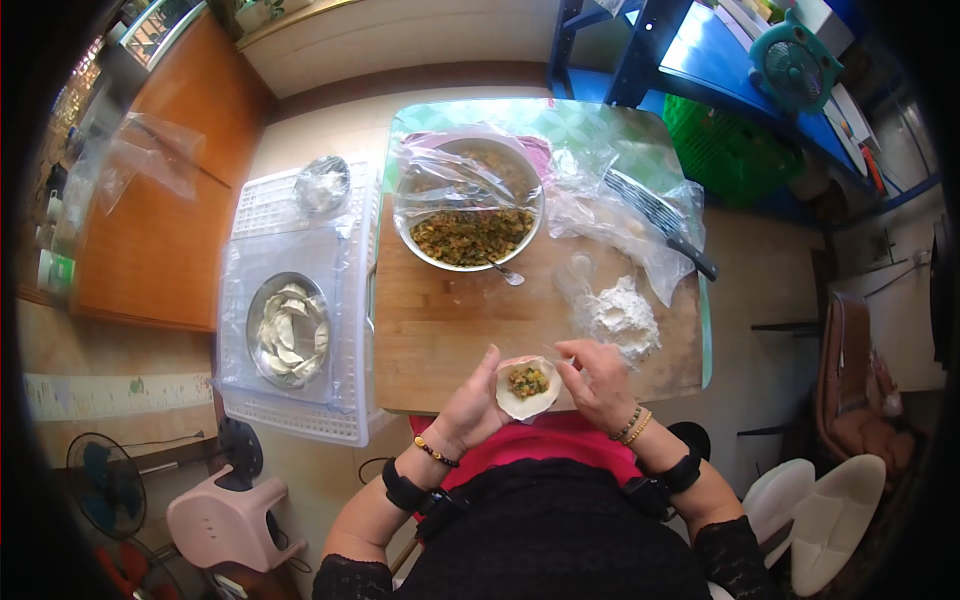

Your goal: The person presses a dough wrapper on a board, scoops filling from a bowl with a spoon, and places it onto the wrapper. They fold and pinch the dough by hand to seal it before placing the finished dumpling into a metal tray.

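A round dumpling wrapper (512, 403) with chopped filling (528, 381) in its middle lies flat and unfolded in front of me. My left hand (474, 408) supports it from the left, thumb pointing up and fingers partly hidden beneath. On the other side, the bent fingers and thumb of my right hand (598, 388) close at the wrapper's right edge. Beyond them stands a large metal bowl (540, 215) of the same filling, partly under plastic film, with a spoon (510, 275) at its near rim. A pile of white flour (625, 318) lies on the wooden board (450, 335).
Folded dumplings (290, 335) fill a round metal dish on the plastic-covered white rack (350, 425) at left. A knife (680, 245) with a black handle rests on crumpled plastic at the board's right. A pink stool (225, 520) stands at lower left.
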Motion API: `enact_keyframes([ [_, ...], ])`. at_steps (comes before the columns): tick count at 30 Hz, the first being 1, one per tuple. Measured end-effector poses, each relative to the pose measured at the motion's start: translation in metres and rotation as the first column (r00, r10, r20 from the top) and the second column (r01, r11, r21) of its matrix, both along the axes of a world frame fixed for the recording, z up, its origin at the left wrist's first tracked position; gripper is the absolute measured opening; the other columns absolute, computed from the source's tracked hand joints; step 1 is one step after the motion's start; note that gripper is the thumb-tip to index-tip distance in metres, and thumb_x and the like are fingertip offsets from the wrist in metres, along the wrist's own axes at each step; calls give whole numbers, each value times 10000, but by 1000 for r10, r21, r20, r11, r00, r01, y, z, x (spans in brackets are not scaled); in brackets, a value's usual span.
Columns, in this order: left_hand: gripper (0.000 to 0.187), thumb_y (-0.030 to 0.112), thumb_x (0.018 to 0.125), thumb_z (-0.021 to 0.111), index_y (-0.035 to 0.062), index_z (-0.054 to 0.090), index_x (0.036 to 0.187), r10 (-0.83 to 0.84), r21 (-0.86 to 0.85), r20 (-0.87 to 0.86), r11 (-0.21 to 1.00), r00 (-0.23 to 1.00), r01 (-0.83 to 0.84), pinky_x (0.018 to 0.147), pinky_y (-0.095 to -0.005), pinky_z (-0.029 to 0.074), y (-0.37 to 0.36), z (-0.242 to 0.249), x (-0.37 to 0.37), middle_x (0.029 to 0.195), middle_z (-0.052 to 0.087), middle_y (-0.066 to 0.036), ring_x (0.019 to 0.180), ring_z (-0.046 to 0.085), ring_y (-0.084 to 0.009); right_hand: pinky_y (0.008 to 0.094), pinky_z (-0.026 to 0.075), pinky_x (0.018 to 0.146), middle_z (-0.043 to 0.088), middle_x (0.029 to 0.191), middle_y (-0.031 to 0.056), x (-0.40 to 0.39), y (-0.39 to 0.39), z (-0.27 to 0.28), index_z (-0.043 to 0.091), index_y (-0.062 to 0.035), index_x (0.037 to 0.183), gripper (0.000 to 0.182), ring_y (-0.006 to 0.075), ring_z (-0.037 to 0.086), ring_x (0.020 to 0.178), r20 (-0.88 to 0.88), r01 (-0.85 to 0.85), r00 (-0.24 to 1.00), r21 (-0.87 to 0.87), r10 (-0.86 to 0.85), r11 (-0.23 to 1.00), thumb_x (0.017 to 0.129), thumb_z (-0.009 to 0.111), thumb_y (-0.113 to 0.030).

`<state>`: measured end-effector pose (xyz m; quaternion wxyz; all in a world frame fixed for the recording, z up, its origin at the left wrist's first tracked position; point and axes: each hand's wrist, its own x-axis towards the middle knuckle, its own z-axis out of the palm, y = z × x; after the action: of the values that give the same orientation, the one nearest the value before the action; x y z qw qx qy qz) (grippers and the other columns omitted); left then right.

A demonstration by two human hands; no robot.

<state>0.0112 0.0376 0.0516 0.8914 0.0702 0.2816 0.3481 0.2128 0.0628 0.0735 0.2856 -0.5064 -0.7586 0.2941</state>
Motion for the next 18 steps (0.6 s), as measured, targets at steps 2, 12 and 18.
enact_keyframes([
  [2,700,558,1008,207,1,394,1390,47,-19,-10,999,999,-47,1058,-402,413,4,5,-4,1362,501,-145,1264,495,-253,373,424,768,626,998,120,3,1,16,633,-83,1032,277,273,603,849,-29,-92,995,123,96,988,757,671,-67],
  [12,746,577,1000,201,-23,327,1426,125,-47,51,991,991,-123,1130,-459,302,9,26,2,1429,429,-177,1339,406,-305,436,405,971,461,1351,141,0,-9,15,630,-151,1070,465,341,463,1248,76,-326,945,333,319,885,636,770,-56],
  [18,755,596,989,232,-11,334,1424,69,13,40,997,997,-70,1112,-480,322,1,27,0,1420,439,-173,1307,441,-295,431,399,983,536,1289,133,-5,-7,17,676,-126,856,228,345,461,1257,1,-273,955,381,295,883,660,788,-90],
])
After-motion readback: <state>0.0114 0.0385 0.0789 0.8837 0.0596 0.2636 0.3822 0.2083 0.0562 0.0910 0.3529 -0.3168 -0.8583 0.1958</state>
